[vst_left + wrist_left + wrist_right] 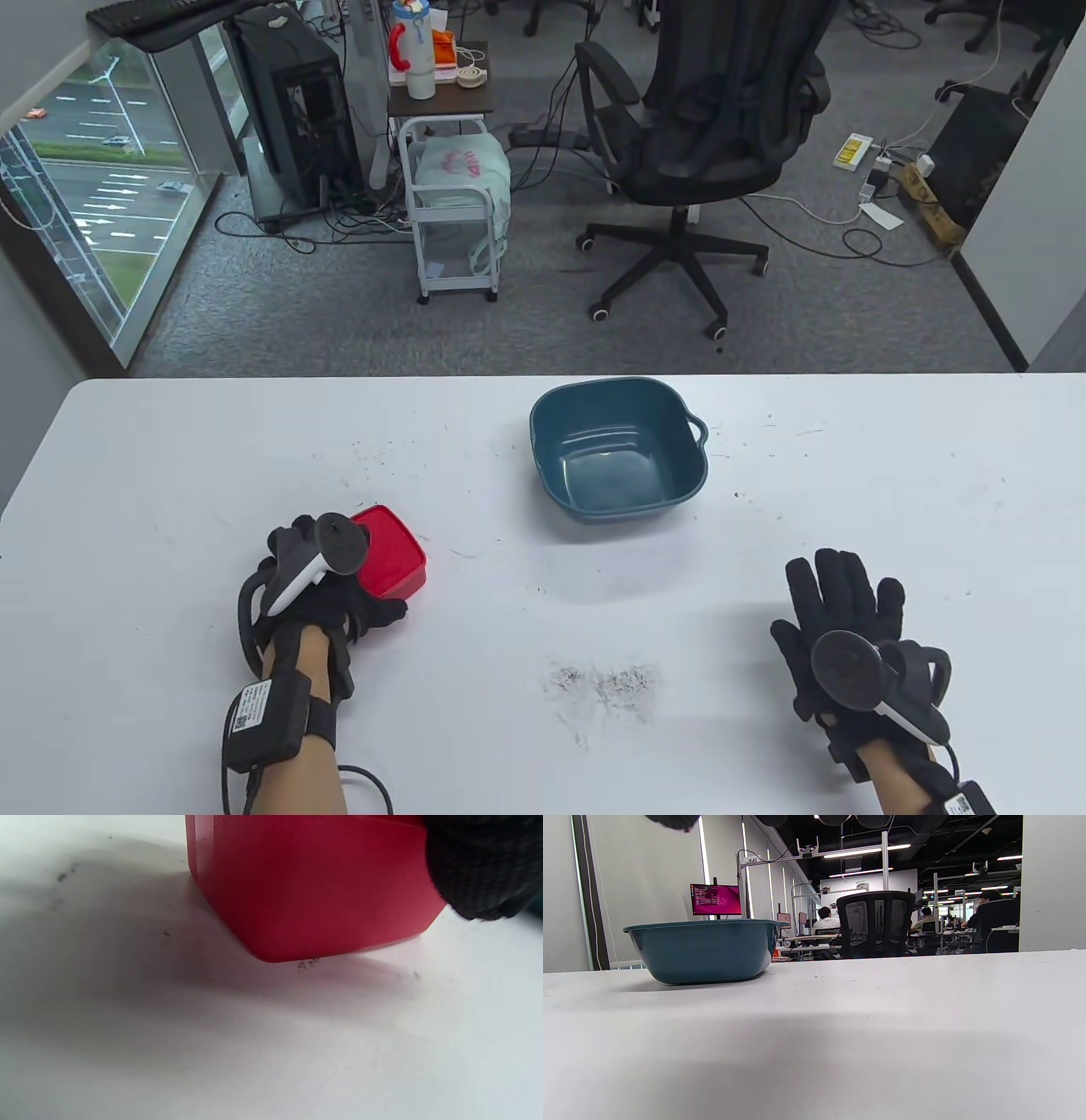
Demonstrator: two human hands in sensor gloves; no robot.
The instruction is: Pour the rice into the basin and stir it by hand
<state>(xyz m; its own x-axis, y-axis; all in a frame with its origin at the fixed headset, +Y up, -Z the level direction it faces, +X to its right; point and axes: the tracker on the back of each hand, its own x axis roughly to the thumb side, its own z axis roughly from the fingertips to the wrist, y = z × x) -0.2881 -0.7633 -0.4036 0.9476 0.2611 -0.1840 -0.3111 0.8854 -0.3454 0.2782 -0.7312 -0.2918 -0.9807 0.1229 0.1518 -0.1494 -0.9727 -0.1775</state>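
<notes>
A red container (392,552) stands on the white table (170,475) at the front left; its contents do not show. My left hand (339,581) wraps around it, thumb along its near side. The left wrist view has the red container (305,891) close up, with a gloved fingertip (479,870) against its right side. The teal basin (551,416) sits empty at the table's middle, apart from both hands. My right hand (840,611) lies flat on the table at the front right, fingers spread, holding nothing. The right wrist view has the basin (704,950) at the left.
A patch of dark smudges (607,683) marks the table between the hands. Beyond the far edge stand an office chair (704,144) and a small white cart (454,212) on the floor.
</notes>
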